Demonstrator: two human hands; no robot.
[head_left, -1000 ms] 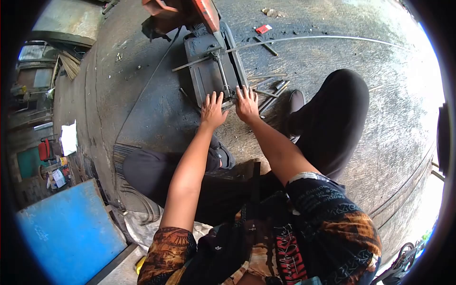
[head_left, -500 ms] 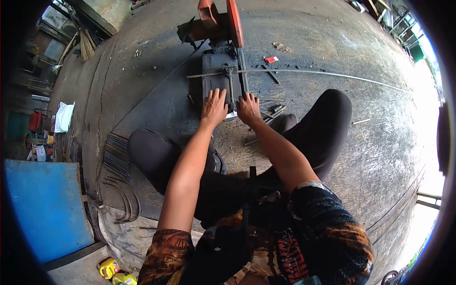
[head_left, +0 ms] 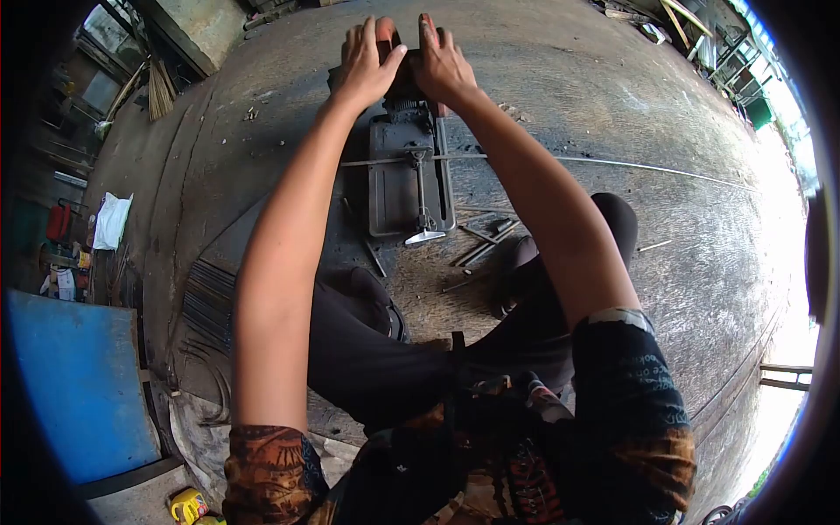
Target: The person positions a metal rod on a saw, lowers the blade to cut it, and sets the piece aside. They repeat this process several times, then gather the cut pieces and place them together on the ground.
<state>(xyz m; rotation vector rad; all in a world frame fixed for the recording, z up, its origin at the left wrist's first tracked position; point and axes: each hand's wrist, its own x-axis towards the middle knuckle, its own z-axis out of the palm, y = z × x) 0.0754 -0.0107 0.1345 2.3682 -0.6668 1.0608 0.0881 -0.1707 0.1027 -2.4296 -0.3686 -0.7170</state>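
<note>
A metal cut-off saw stands on the floor ahead of me, its orange handle (head_left: 385, 31) at the top. My left hand (head_left: 362, 70) is at that handle, fingers along its left side and thumb stretched out in front of it. Beside it, my right hand (head_left: 444, 66) has its fingers on both sides of the red blade guard (head_left: 430, 35). Below lies the dark saw base (head_left: 391, 197) with a screw vise (head_left: 422, 188). A long thin metal bar (head_left: 630, 164) passes across the vise and runs far right. My arms and hands hide part of the saw head.
Short metal pieces (head_left: 490, 241) lie right of the base, near my foot. A bundle of dark rods (head_left: 208, 302) is on the floor to the left. Further left are a blue panel (head_left: 74, 385) and a white bag (head_left: 111, 220). Yellow containers (head_left: 187, 505) stand at lower left.
Both hands have left the near end of the saw base and moved forward and up to the saw head. My legs have shifted, and the bar still lies across the vise.
</note>
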